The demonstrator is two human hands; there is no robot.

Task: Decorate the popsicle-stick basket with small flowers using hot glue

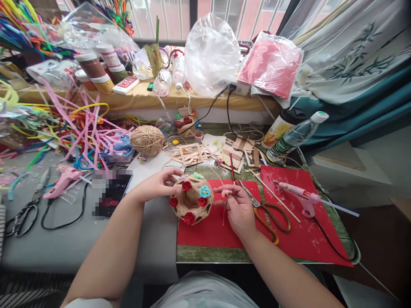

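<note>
My left hand [162, 185] grips the upper left side of a round twine-wrapped basket [192, 200], its fingers curled over the rim. Red roses [189, 218], a blue flower [204, 191] and a light green piece [198, 175] decorate the basket's rim. Just right of the basket, my right hand [239, 209] pinches a small pink flower [226, 193] between thumb and fingers. Beneath both lies a red sheet [205, 235]. Scissors with brown handles [272, 220] rest right beside my right hand.
A pink glue gun [302, 196] lies on a red sheet at right, another glue gun [64, 179] at left by black scissors [27, 214]. Behind are a twine ball [147, 140], craft sticks [233, 156] and a bottle [297, 137]. Pink pipe cleaners [86, 132] heap at left.
</note>
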